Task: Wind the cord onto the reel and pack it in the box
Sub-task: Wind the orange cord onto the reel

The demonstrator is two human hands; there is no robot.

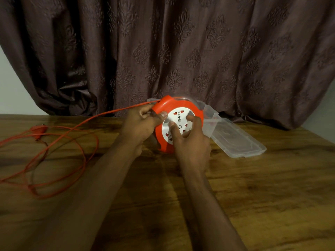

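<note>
An orange cord reel (164, 105) with a white socket face stands upright on the wooden table (253, 187), facing me. My left hand (140, 126) grips its upper left rim, thumb on the front, where the orange cord (112, 111) leaves the reel. My right hand (190, 140) holds the white centre disc (176, 115) with fingers and thumb. The cord runs left and lies in loose loops (54, 160) on the table, ending in an orange plug (39, 129). A clear plastic box (208, 110) stands open behind the reel, mostly hidden by it.
The box's clear lid (237, 140) lies flat on the table to the right of the reel. A dark patterned curtain (181, 51) hangs behind the table's far edge. Bare wood lies in front of me and to the right.
</note>
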